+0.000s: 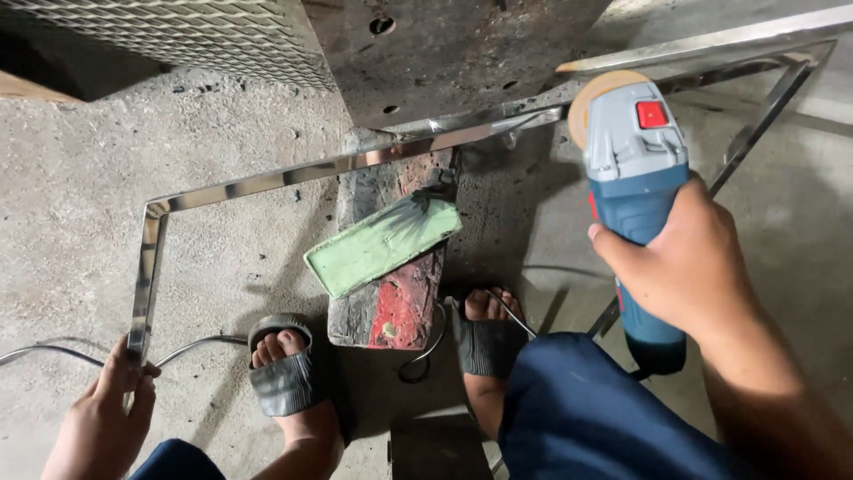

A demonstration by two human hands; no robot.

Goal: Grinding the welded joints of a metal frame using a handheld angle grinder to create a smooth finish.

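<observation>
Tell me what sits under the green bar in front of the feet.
The green polishing bar lies tilted on a worn block with red paint, which rests on the concrete floor. The polished metal frame crosses the block's far end. The surface directly beneath the bar is hidden.

Blue-grey angle grinder [637,191] upright over shiny steel frame [267,182], frame on concrete

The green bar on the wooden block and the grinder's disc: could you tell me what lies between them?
In the head view, between the green bar and the disc runs the shiny metal frame, over bare dark floor.
</observation>
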